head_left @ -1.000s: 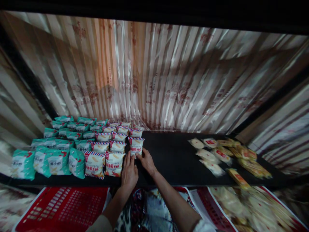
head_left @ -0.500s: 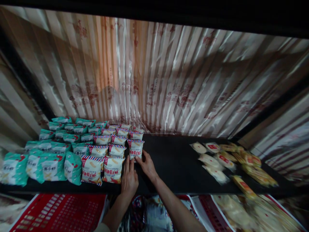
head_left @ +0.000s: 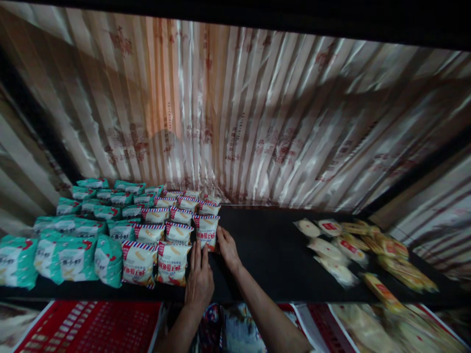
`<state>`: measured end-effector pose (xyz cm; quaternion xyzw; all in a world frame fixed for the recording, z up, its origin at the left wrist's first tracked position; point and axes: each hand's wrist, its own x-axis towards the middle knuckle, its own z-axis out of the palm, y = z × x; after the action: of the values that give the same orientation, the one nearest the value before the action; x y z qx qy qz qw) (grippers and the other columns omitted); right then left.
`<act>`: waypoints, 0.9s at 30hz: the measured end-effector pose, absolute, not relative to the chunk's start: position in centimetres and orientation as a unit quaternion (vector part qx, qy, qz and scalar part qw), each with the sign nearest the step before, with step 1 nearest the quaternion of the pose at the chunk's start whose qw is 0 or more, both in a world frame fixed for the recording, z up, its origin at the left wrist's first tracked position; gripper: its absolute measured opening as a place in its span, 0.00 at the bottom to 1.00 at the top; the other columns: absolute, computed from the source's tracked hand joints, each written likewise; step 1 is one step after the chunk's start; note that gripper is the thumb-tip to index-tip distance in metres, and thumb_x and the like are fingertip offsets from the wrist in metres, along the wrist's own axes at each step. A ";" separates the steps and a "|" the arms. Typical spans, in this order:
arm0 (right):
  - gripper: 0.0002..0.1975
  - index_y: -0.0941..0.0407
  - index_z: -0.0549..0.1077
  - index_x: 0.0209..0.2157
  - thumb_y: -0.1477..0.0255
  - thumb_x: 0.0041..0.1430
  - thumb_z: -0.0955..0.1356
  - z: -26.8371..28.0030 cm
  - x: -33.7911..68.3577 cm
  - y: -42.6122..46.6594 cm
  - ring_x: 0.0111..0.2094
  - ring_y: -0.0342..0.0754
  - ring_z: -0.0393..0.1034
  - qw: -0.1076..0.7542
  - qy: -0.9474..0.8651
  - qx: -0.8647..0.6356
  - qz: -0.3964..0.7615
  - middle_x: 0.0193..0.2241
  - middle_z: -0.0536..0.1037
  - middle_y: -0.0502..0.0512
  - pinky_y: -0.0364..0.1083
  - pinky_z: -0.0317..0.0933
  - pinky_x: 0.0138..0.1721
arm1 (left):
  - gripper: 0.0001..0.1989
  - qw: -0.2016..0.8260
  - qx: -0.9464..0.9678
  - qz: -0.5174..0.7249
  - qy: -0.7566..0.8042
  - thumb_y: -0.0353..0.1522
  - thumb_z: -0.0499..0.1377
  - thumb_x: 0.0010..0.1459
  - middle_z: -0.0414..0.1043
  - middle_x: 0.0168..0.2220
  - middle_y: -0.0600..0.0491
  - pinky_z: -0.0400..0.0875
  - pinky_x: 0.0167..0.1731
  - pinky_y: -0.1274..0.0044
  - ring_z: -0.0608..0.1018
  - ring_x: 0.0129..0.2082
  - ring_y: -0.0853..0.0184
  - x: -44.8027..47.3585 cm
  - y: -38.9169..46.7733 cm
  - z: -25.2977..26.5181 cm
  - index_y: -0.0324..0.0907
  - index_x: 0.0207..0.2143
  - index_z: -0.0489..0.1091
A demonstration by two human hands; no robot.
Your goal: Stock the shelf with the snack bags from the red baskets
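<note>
A white snack bag (head_left: 206, 230) with a striped top edge and red print stands upright on the black shelf, at the front of the right-hand column of such bags. My left hand (head_left: 199, 282) reaches up with straight fingers, their tips against the bag's lower front. On its right side, my right hand (head_left: 228, 251) lies alongside with outstretched fingers touching the edge; its thumb is mostly hidden. Neither hand is closed around the bag. To the left are other white snack bags (head_left: 172, 264) in rows and, beyond them, teal snack bags (head_left: 77, 257).
Flat packets (head_left: 327, 247) and yellow packs (head_left: 382, 291) lie at the shelf's right end. Below the front edge sit a red basket (head_left: 91, 326) and another holding packets (head_left: 368, 326). Pleated plastic sheeting (head_left: 257, 122) hangs behind the black shelf (head_left: 265, 255).
My right thumb has left the bag's lower front, and that hand now lies along the bag's side. My left fingertips rest slightly higher on its front. The view has shifted slightly.
</note>
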<state>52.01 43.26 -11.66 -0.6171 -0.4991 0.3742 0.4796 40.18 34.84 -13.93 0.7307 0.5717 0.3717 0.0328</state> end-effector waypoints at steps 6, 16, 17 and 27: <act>0.27 0.55 0.75 0.44 0.51 0.52 0.63 -11.4 52.6 43.2 0.47 0.53 0.69 0.492 -0.473 -0.618 0.390 0.44 0.77 0.56 0.49 0.63 0.48 | 0.32 0.054 0.725 0.373 0.577 0.22 0.45 0.57 0.39 0.67 0.47 0.59 0.58 0.63 0.46 0.65 0.58 40.2 34.8 -13.6 0.42 0.64 0.44; 0.23 0.57 0.72 0.46 0.56 0.57 0.61 -11.2 55.1 33.3 0.44 0.52 0.71 0.544 -0.462 -0.621 0.323 0.45 0.75 0.60 0.49 0.66 0.43 | 0.24 0.078 0.740 0.382 0.548 0.26 0.45 0.59 0.43 0.65 0.41 0.54 0.60 0.61 0.46 0.65 0.56 39.6 34.0 -12.7 0.35 0.59 0.54; 0.22 0.57 0.71 0.46 0.57 0.58 0.61 -11.2 55.6 31.6 0.43 0.52 0.72 0.546 -0.461 -0.621 0.322 0.45 0.75 0.60 0.49 0.66 0.43 | 0.23 0.076 0.743 0.384 0.542 0.26 0.44 0.59 0.47 0.64 0.41 0.55 0.59 0.61 0.48 0.64 0.56 39.6 33.7 -12.6 0.35 0.58 0.55; 0.17 0.57 0.73 0.41 0.63 0.54 0.61 -16.1 60.4 20.0 0.41 0.54 0.73 0.436 -0.486 -0.708 0.269 0.39 0.78 0.59 0.54 0.66 0.45 | 0.21 0.205 0.830 0.247 0.457 0.23 0.45 0.55 0.68 0.49 0.46 0.66 0.52 0.72 0.70 0.50 0.64 43.1 23.8 -14.4 0.39 0.48 0.67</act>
<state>60.39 20.00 -16.07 -0.7083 -0.4859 0.2692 0.4357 43.15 23.79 -14.43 0.8296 0.4571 0.2469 0.2047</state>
